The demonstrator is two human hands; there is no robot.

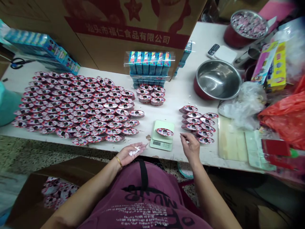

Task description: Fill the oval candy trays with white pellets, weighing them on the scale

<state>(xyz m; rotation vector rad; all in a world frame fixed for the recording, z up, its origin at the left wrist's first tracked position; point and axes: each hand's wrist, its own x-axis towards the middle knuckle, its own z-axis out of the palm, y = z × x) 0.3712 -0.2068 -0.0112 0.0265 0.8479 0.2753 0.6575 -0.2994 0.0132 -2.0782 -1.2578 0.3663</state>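
My left hand (127,154) lies palm up at the table's front edge, its fingers extended, with several small white pellets (134,151) heaped on the palm. To its right stands a pale green digital scale (162,145). On the scale's plate rests one pointed-oval red and white packet (164,131) with a dark hole in its top. My right hand (191,146) is just right of the scale, fingertips drawn together above the table; anything between them is too small to make out. Beside that hand stand several similar packets (192,121) in close columns.
Rows of matching packets (71,108) cover the table's left part. Behind are a large carton (133,47) and wrapped blue boxes (150,63). A steel bowl (218,79), a filled bowl (249,25), a phone (213,49) and plastic bags (286,117) occupy the right.
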